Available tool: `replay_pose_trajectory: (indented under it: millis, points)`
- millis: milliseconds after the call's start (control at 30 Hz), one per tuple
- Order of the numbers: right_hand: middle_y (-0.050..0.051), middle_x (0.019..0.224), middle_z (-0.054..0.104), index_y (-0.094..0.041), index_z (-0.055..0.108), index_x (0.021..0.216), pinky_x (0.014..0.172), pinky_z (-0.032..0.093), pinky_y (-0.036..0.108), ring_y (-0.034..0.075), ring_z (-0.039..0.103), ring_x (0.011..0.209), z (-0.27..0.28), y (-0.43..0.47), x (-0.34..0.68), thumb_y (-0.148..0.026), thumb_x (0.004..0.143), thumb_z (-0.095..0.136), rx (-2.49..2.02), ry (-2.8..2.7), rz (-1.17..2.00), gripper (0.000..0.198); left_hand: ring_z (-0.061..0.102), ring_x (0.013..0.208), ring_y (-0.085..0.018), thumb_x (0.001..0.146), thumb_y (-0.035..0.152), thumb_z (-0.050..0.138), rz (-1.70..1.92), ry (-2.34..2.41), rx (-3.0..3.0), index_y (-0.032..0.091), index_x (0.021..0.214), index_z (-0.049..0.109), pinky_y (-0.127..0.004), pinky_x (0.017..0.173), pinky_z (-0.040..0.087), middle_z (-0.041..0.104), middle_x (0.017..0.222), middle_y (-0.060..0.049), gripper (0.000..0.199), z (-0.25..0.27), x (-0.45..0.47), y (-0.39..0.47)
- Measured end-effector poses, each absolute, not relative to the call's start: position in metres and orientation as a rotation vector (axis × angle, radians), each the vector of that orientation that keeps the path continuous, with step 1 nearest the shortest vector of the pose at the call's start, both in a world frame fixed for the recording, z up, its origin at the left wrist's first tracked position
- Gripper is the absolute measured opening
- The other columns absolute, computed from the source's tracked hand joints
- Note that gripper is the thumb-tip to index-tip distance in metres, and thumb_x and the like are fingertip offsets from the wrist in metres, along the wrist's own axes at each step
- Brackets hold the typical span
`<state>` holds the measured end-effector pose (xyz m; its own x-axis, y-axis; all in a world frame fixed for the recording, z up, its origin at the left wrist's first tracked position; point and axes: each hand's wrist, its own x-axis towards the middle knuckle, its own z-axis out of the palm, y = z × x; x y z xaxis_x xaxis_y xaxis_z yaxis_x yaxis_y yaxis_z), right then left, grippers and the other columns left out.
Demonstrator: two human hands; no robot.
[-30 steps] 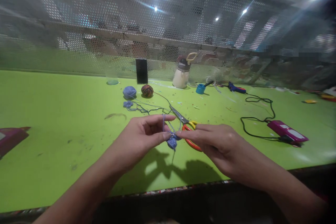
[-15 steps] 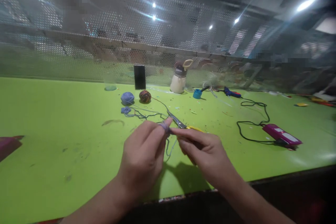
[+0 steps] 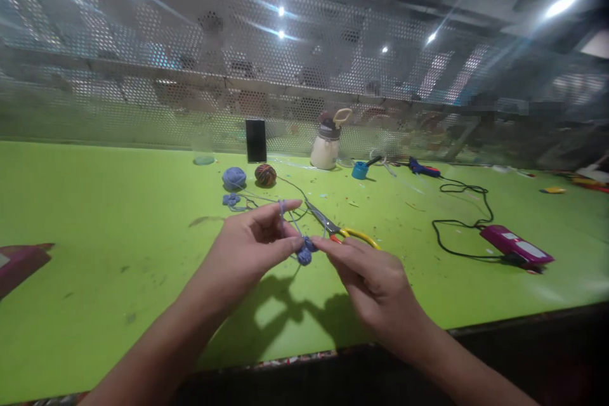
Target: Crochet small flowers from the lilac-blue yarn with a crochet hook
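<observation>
My left hand (image 3: 259, 238) pinches a small blue-purple crocheted piece (image 3: 304, 255) between thumb and fingers, its index finger stretched out with a strand of yarn (image 3: 281, 209) looped over it. My right hand (image 3: 368, 273) is closed, its fingertips meeting the piece's right edge; whatever thin thing it may grip is hidden by the fingers. Just beyond the hands lie scissors (image 3: 360, 236) with yellow handles, blades pointing away to the left. Farther back are a blue-purple yarn ball (image 3: 234, 178), a dark multicoloured yarn ball (image 3: 265, 175) and a small blue-purple crocheted flower (image 3: 231, 200).
Along the back of the green table (image 3: 118, 222) stand a black phone-like slab (image 3: 255, 141), a cream bottle (image 3: 325, 149) and a blue pot (image 3: 360, 170). A blue glue gun (image 3: 423, 167) and a magenta power strip (image 3: 516, 245) with black cable lie right. Perforated metal (image 3: 295, 70) rises behind.
My left hand has turned and opened out, its index finger now raised with yarn over it. The crocheted piece shows below the fingertips. My right hand has moved slightly right and down.
</observation>
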<state>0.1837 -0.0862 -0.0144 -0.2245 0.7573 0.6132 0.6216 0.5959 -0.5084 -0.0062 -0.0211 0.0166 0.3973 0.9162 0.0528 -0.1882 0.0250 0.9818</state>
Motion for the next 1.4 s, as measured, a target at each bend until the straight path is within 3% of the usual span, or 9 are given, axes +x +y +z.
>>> replay_pose_trajectory:
  millis: [133, 333, 567, 667, 767, 967, 1100, 1400]
  points:
    - [0.008, 0.077, 0.061, -0.014, 0.064, 0.13, 0.057, 0.043, 0.032, 0.02, 0.056, 0.066, -0.005, -0.092, 0.193, -0.003, 0.09, 0.041, -1.169, -2.118, 0.071, 0.047, 0.062, 0.071, -0.012, 0.069, 0.018, 0.082, 0.985, 0.738, 1.263, 0.012, 0.122, 0.065, -0.028, 0.075, 0.051, 0.065, 0.072, 0.004, 0.056, 0.016, -0.005, -0.023]
    - [0.005, 0.09, 0.074, -0.02, 0.068, 0.122, 0.071, 0.05, 0.029, 0.016, 0.065, 0.077, 0.003, -0.096, 0.189, -0.004, 0.091, 0.046, -1.099, -1.959, 0.384, 0.042, 0.06, 0.074, -0.011, 0.077, 0.017, 0.076, 0.979, 0.679, 1.341, 0.014, 0.124, 0.063, -0.026, 0.077, 0.049, 0.063, 0.074, 0.005, 0.048, 0.012, -0.005, -0.023]
    - [0.004, 0.089, 0.076, -0.022, 0.075, 0.113, 0.054, 0.043, 0.025, 0.012, 0.058, 0.062, -0.001, -0.092, 0.187, -0.014, 0.089, 0.057, -1.181, -1.707, 0.61, 0.031, 0.062, 0.085, -0.015, 0.082, 0.017, 0.07, 0.868, 0.667, 1.489, 0.018, 0.113, 0.072, -0.03, 0.082, 0.048, 0.071, 0.087, -0.002, 0.032, 0.009, -0.006, -0.025]
    - [0.001, 0.077, 0.071, -0.024, 0.077, 0.11, 0.049, 0.037, 0.023, 0.01, 0.048, 0.055, -0.003, -0.09, 0.188, -0.014, 0.087, 0.06, -1.186, -1.627, 0.709, 0.03, 0.063, 0.088, -0.016, 0.081, 0.017, 0.071, 0.857, 0.647, 1.452, 0.02, 0.113, 0.073, -0.03, 0.083, 0.048, 0.072, 0.093, -0.002, 0.032, 0.008, -0.006, -0.025]
    - [-0.004, 0.061, 0.056, -0.028, 0.078, 0.109, 0.046, 0.03, 0.021, 0.008, 0.038, 0.051, -0.006, -0.089, 0.19, -0.014, 0.086, 0.061, -1.152, -1.524, 0.861, 0.031, 0.064, 0.085, -0.014, 0.078, 0.016, 0.075, 0.873, 0.639, 1.375, 0.021, 0.113, 0.072, -0.028, 0.081, 0.049, 0.071, 0.088, 0.0, 0.036, 0.006, -0.005, -0.024]
    - [-0.004, 0.059, 0.048, -0.029, 0.077, 0.109, 0.043, 0.025, 0.02, 0.007, 0.035, 0.05, -0.015, -0.086, 0.187, -0.018, 0.088, 0.062, -1.078, -1.378, 1.044, 0.029, 0.062, 0.076, -0.012, 0.072, 0.015, 0.08, 0.894, 0.66, 1.236, 0.02, 0.111, 0.073, -0.027, 0.077, 0.047, 0.07, 0.077, 0.002, 0.041, -0.002, -0.002, -0.02]
    - [-0.004, 0.058, 0.051, -0.026, 0.077, 0.11, 0.043, 0.027, 0.02, 0.008, 0.036, 0.05, -0.017, -0.088, 0.181, -0.016, 0.087, 0.06, -1.101, -1.434, 0.928, 0.03, 0.062, 0.073, -0.013, 0.068, 0.015, 0.081, 0.851, 0.711, 1.156, 0.018, 0.098, 0.078, -0.029, 0.078, 0.044, 0.072, 0.075, 0.0, 0.03, -0.006, -0.002, -0.016]
    - [-0.001, 0.074, 0.07, -0.029, 0.075, 0.114, 0.06, 0.046, 0.024, 0.011, 0.057, 0.061, -0.012, -0.088, 0.18, -0.004, 0.086, 0.056, -0.99, -1.802, 0.409, 0.042, 0.056, 0.068, -0.012, 0.063, 0.009, 0.078, 0.835, 0.713, 1.082, 0.017, 0.088, 0.08, -0.029, 0.076, 0.038, 0.07, 0.067, 0.001, 0.027, -0.006, -0.002, -0.012]
